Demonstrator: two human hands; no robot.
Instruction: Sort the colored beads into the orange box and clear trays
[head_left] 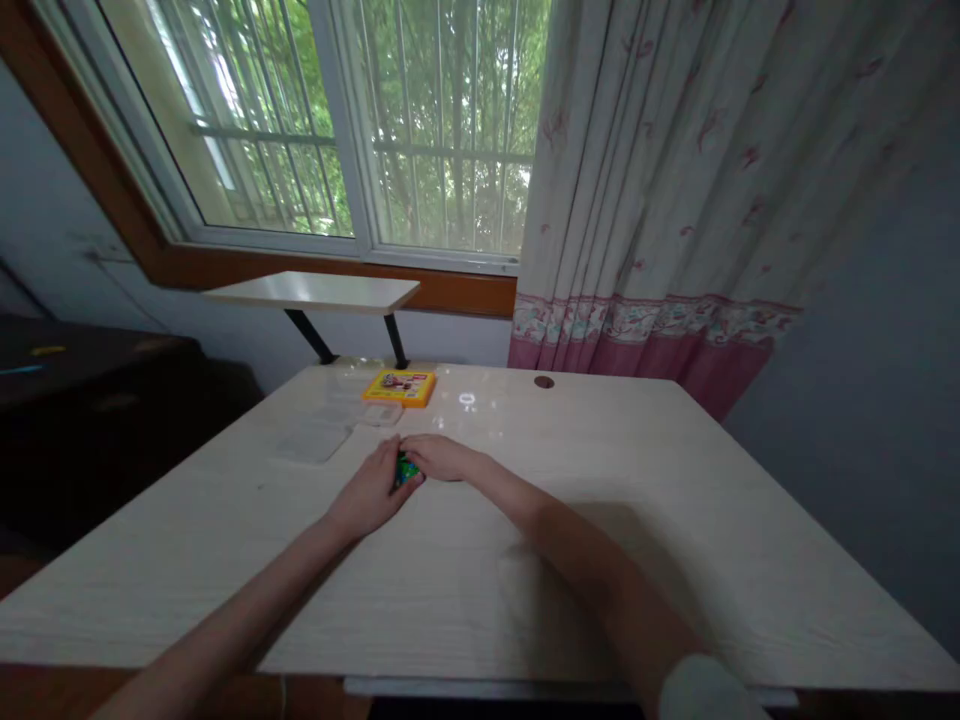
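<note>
A small green-and-blue thing [406, 470] lies on the table between my two hands; its kind is too small and too covered to make out. My left hand [371, 492] closes around its left side, thumb at the near edge and fingers at the far edge. From the right, my right hand [442, 457] curls its fingers over the far right part. Just beyond the hands, a small clear plastic box [382, 414] and a flat translucent plastic piece [313, 443] lie on the table.
A yellow box [399, 387] with a printed picture lies farther back on the pale table [465, 590]. Behind it a raised shelf [315, 290] stands on black supports. A round brown cable hole [544, 382] is near the back edge. Window and curtain [660, 200] are beyond.
</note>
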